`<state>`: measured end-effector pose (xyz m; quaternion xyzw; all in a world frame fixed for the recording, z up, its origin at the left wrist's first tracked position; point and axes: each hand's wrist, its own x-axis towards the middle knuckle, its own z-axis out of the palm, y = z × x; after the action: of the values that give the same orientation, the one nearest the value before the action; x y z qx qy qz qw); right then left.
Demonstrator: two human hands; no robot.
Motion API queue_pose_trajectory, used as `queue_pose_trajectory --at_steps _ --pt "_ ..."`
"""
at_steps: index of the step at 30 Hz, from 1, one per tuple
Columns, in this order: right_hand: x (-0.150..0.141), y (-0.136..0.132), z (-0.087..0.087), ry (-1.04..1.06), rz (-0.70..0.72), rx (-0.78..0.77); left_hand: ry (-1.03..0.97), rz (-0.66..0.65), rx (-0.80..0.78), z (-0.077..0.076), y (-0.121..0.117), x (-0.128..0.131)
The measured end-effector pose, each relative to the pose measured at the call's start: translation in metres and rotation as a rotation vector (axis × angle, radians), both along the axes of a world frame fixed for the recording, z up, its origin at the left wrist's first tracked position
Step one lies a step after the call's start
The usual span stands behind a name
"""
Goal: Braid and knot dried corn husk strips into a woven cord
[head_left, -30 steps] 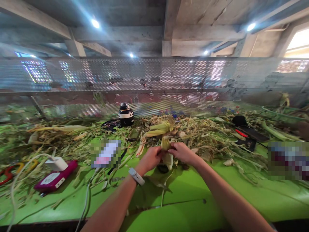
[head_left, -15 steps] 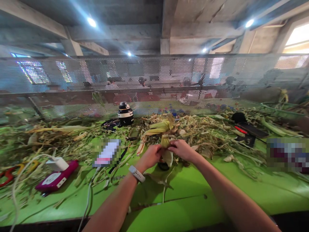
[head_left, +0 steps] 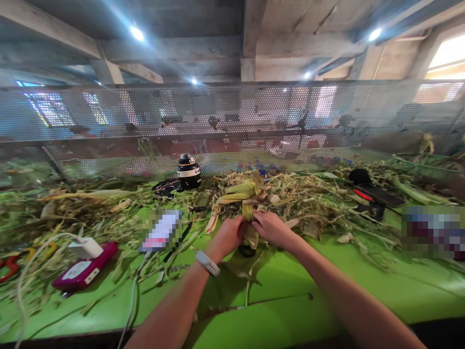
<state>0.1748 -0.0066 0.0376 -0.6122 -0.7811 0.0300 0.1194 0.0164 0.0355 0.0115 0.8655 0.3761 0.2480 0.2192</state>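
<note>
Between my two hands is a strip of dried corn husk (head_left: 248, 212), yellowish green and folded. My left hand (head_left: 229, 234), below a white wristband (head_left: 207, 263), pinches its left side. The fingers of my right hand (head_left: 271, 227) are closed on its right side, close to the left fingertips. Just behind lies a bundle of longer husks (head_left: 241, 191) on the heap. A dark round object (head_left: 247, 250) shows on the table under the husk, partly hidden.
Loose husks (head_left: 308, 208) cover the back of the green table (head_left: 290, 300). To the left are a phone (head_left: 162, 230) on a cable, a magenta power strip (head_left: 85, 269) with a white charger, and orange-handled scissors (head_left: 12, 265). A black bottle (head_left: 189, 172) stands before a perforated metal screen (head_left: 232, 111).
My right hand has shifted slightly left, closer to my left hand. The held husk has turned a little and looks narrower above the fingers.
</note>
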Motion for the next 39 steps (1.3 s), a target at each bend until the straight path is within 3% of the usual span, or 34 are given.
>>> queue_pose_trajectory --at_steps 5,9,12,15,17,19,21,22,24,26,28,33,37,39 --pt "-0.014 -0.003 -0.005 -0.031 -0.097 0.038 -0.013 0.063 0.019 -0.003 -0.005 0.004" --pt "-0.009 0.003 -0.004 0.065 -0.175 0.109 -0.080 0.168 0.005 -0.001 0.002 0.003" --pt "0.022 0.009 0.004 0.206 -0.324 0.235 -0.133 0.380 0.016 0.007 0.017 -0.012" --pt "0.073 0.009 0.015 0.422 -0.599 0.401 -0.109 0.677 0.116 0.016 0.037 -0.038" --pt "0.105 0.007 0.021 0.690 -0.704 0.477 -0.196 0.774 0.106 0.020 0.048 -0.052" --pt "0.123 0.006 0.024 0.921 -0.708 0.468 -0.370 0.804 -0.030 0.022 0.054 -0.058" --pt "0.123 0.006 0.024 1.002 -0.649 0.416 -0.621 0.682 -0.262 0.021 0.052 -0.055" --pt "0.117 0.007 0.023 1.033 -0.584 0.355 -0.673 0.550 -0.400 0.021 0.049 -0.051" --pt "0.096 0.009 0.020 1.153 -0.339 0.091 -0.635 0.309 -0.598 0.020 0.038 -0.040" --pt "0.071 0.009 0.017 1.253 -0.116 -0.191 -0.582 0.203 -0.675 0.020 0.026 -0.028" --pt "0.049 0.008 0.014 1.341 -0.007 -0.388 -0.551 0.117 -0.706 0.019 0.017 -0.019" --pt "0.021 0.001 0.010 1.579 -0.042 -0.636 -0.517 0.055 -0.726 0.016 0.010 -0.011" --pt "0.014 -0.001 0.010 1.457 -0.128 -0.628 -0.499 0.025 -0.751 0.017 0.009 -0.011" --pt "0.014 -0.001 0.009 1.375 -0.098 -0.587 -0.506 -0.015 -0.760 0.018 0.007 -0.010"
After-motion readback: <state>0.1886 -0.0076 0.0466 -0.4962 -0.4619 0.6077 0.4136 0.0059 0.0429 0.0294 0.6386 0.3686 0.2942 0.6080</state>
